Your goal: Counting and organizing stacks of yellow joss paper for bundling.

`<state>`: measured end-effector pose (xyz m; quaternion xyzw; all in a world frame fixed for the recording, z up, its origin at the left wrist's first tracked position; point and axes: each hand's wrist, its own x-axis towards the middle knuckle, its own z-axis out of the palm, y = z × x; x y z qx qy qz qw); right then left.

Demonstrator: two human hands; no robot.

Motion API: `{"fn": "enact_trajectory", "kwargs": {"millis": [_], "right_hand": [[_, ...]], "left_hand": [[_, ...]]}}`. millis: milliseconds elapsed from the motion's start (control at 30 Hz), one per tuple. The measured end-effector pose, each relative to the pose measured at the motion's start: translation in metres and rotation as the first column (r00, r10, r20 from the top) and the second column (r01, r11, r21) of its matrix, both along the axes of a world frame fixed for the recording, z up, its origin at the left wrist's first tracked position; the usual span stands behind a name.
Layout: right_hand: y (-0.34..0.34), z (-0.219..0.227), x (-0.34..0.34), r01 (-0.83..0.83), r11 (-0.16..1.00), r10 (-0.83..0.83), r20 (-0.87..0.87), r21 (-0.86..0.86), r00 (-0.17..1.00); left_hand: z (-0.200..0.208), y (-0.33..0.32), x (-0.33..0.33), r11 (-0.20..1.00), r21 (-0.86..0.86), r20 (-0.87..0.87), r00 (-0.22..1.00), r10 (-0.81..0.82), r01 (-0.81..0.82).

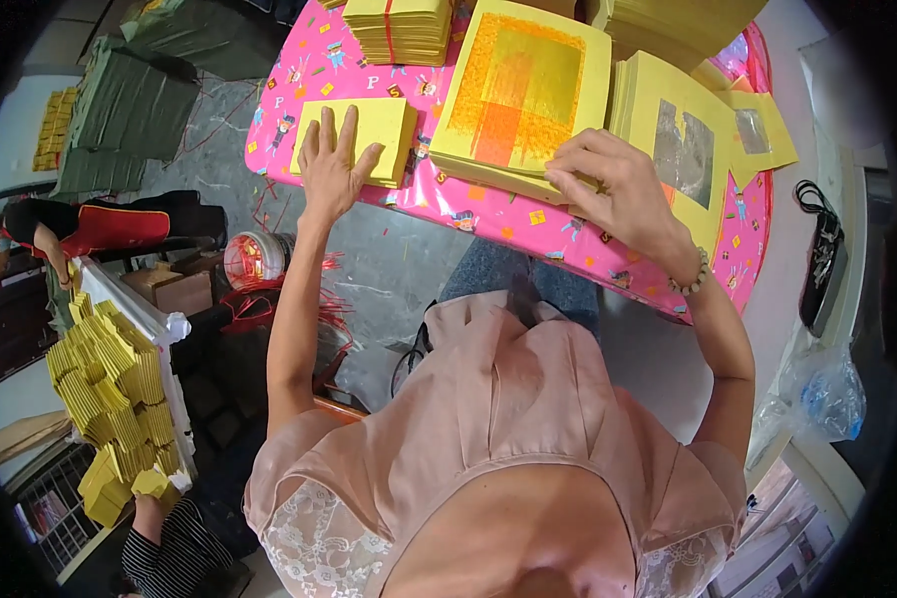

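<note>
My left hand (331, 169) lies flat with its fingers spread on a small stack of yellow paper (389, 128), near the left front of the table. My right hand (620, 189) is at the lower right corner of a larger stack of yellow paper (516, 95), whose top sheet has an orange print and a gold square. Its thumb and fingers are pinched together at the top sheet's edge; how many sheets they hold is hidden. Just right of that hand is another yellow stack with silver foil patches (684, 149).
Pink patterned cloth (429, 204) covers the table. A banded yellow bundle (397, 30) and a tall yellow stack (668, 28) stand at the back. At left, two other people handle yellow folded paper (115, 369) on a white table. A tub (256, 261) stands on the floor.
</note>
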<state>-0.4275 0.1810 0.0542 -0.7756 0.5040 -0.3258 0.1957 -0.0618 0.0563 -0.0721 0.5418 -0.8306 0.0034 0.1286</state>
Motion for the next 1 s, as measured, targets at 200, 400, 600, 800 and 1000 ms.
{"fn": "enact_trajectory", "kwargs": {"millis": [200,400,600,800,1000], "right_hand": [[-0.007,0.006,-0.001,0.025,0.988,-0.046,0.135,0.154,0.990],[-0.011,0.004,-0.006,0.024,0.968,-0.077,0.207,0.249,0.975],[-0.014,-0.002,-0.010,0.012,0.955,-0.088,0.246,0.295,0.965],[-0.014,-0.005,-0.009,0.002,0.952,-0.095,0.292,0.305,0.952],[-0.014,-0.003,-0.009,0.004,0.944,-0.096,0.262,0.330,0.960]], "left_hand": [[0.012,-0.011,0.009,0.998,0.065,-0.075,0.997,-0.009,0.014],[0.042,-0.014,0.003,0.998,0.029,0.020,0.999,-0.049,0.048],[0.108,-0.004,-0.051,0.938,0.145,-0.442,0.869,-0.222,0.314],[0.136,0.021,-0.102,0.808,0.085,-0.540,0.709,-0.454,0.583],[0.124,0.016,-0.107,0.782,0.167,-0.512,0.731,-0.451,0.600]]}}
